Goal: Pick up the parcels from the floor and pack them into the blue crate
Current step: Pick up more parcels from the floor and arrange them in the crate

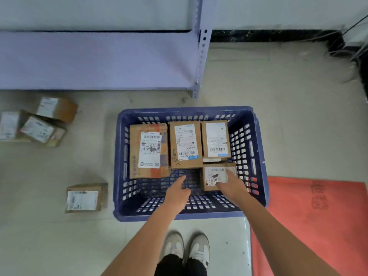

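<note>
Four parcels sit in the blue crate [121,166]. Right hand [232,183] rests on the small parcel [216,176]; left hand [177,193] is open and holds nothing. Four floor parcels [84,198] wait.

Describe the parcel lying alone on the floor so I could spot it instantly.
Find the blue crate in the middle of the floor. Just off its near-left corner lies a lone cardboard parcel, white label up. Unlike the three parcels heaped farther left, it touches nothing.
</note>
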Demonstrator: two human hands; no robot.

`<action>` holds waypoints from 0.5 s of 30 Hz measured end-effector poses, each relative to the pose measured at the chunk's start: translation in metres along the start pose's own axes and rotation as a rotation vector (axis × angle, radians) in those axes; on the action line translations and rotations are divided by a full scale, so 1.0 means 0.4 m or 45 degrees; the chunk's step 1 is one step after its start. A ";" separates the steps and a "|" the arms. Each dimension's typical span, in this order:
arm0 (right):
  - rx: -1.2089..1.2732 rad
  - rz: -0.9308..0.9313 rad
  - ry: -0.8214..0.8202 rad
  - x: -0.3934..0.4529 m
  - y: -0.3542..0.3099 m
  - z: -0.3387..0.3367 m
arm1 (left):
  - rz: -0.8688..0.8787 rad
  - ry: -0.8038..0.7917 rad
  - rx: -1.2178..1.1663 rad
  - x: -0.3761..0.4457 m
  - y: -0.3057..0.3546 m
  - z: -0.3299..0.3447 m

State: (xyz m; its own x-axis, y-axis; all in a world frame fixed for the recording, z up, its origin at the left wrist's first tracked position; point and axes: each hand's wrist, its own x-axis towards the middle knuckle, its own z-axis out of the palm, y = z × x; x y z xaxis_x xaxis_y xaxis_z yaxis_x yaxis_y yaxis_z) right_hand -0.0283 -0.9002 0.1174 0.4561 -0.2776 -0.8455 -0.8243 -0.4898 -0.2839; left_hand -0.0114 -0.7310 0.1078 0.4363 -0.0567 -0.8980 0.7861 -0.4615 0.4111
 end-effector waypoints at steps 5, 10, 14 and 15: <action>0.027 -0.137 -0.062 -0.116 -0.125 0.056 | 0.136 0.158 0.117 -0.131 -0.011 -0.239; 0.096 -0.245 -0.104 -0.148 -0.296 0.163 | 0.124 0.421 -0.031 -0.144 -0.046 -0.506; 0.194 -0.370 -0.046 -0.161 -0.472 0.263 | 0.105 0.536 -0.151 -0.131 -0.083 -0.717; 0.242 -0.389 -0.033 -0.170 -0.522 0.289 | 0.110 0.547 -0.179 -0.129 -0.088 -0.776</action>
State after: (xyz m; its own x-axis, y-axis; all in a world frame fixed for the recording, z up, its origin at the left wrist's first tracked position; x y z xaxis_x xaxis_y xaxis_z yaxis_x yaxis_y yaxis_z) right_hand 0.0742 -0.6836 0.1818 0.6847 -0.1197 -0.7189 -0.6997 -0.3841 -0.6024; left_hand 0.0743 -0.4369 0.1883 0.6217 0.2963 -0.7251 0.7776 -0.3446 0.5259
